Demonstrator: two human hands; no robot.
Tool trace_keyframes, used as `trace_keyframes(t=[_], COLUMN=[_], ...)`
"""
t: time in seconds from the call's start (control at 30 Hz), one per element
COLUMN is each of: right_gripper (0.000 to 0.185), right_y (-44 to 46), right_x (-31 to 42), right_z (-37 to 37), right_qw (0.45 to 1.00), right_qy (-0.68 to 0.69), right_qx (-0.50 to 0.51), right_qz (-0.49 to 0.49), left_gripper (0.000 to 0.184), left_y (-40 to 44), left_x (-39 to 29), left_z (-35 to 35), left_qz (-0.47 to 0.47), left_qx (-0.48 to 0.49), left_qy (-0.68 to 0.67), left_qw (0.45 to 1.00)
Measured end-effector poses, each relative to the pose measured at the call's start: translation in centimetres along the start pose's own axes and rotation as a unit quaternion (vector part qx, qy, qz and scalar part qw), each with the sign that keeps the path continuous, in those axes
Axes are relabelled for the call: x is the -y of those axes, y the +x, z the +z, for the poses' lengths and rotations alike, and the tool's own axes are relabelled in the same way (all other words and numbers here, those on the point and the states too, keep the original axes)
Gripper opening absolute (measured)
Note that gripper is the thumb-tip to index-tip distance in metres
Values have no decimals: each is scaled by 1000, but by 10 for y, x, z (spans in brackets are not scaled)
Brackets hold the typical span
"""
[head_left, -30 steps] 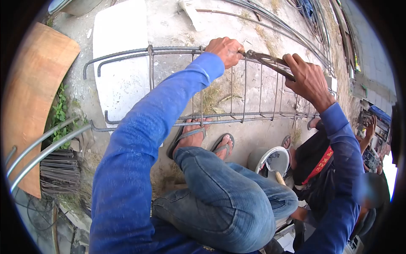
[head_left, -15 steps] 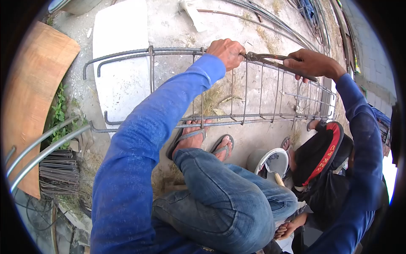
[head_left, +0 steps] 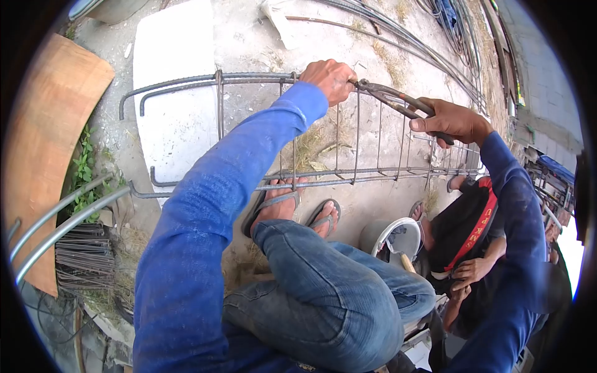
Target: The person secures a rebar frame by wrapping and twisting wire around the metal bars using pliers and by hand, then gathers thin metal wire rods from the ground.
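A long rebar cage (head_left: 323,180) lies across the view, its bars hooked at the left end and joined by thin crossing stirrups. My left hand (head_left: 329,82) is closed around its upper bars near a stirrup. In my right hand (head_left: 453,119) are the handles of long metal pincers (head_left: 388,96). The pincers' jaws meet the upper bar just right of my left fingertips. Whatever lies between the jaws is too small to make out.
A white board (head_left: 177,124) lies under the cage's left end. Curved plywood (head_left: 53,137) and a bundle of stirrups (head_left: 84,258) are at the left. A bucket (head_left: 404,239) stands near my knees, beside another person (head_left: 463,233). Long bars (head_left: 404,40) lie beyond the cage.
The pincers' handles have swung round the jaws while my left hand kept its grip on the bars. The other person's hands have come together near the bucket.
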State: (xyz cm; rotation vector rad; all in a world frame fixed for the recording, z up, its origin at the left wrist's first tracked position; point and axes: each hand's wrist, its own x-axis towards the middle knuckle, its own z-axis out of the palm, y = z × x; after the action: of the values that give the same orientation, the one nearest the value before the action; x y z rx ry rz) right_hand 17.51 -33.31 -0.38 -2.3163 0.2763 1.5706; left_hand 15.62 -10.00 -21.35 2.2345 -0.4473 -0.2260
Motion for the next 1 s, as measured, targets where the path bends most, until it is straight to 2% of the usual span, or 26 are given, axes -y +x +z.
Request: trace_keyframes(t=[0.07,0.1,0.13,0.2,0.3,0.33,0.37,0.4,0.43,0.53,0.67,0.83,0.93,1.0], right_gripper=[53,52,51,43,38,40,42,45,48,49,52,53,51,39], right_y=[-13,-9,-11,-5,6,3,-3,-5,0,-11,-17,0,0,-9], right_x=[22,22,23,28,27,36,50,58,49,44,66,84,87,76], right_z=[1,0,0,-4,-15,-17,-23,-27,-33,-31,-27,-50,-45,-22], right_qw=[978,900,799,602,563,755,892,966,978,993,995,989,989,992], right_qy=[-177,-356,-488,-626,-681,-573,-425,-247,-178,-117,-82,-109,-116,-126], right_qx=[-86,-192,-271,-382,-359,-262,-147,-21,5,-1,45,61,64,7], right_qz=[-68,-162,-224,-316,-300,-184,-55,79,105,-3,45,86,66,23], left_gripper=[26,26,26,26,26,26,27,27,27,27,28,28,28,28], left_y=[-4,-4,-4,-5,-5,-6,-6,-6,-5,-1,-1,0,-1,-2], left_x=[-7,-7,-6,-6,-7,-9,-10,-10,-10,-11,-9,-10,-11,-11], left_z=[-8,-6,-6,-5,-8,-10,-13,-11,-9,-15,-7,-10,-11,-11], left_qz=[-12,-7,-4,-7,-17,-18,-19,-24,-27,-40,-30,-30,-26,-30], left_qx=[24,19,10,4,13,19,22,25,29,44,31,41,39,39], left_qy=[0,2,3,2,2,3,4,3,2,-1,-6,-4,0,-6], left_qw=[1000,1000,1000,1000,1000,1000,1000,999,999,998,999,999,999,999])
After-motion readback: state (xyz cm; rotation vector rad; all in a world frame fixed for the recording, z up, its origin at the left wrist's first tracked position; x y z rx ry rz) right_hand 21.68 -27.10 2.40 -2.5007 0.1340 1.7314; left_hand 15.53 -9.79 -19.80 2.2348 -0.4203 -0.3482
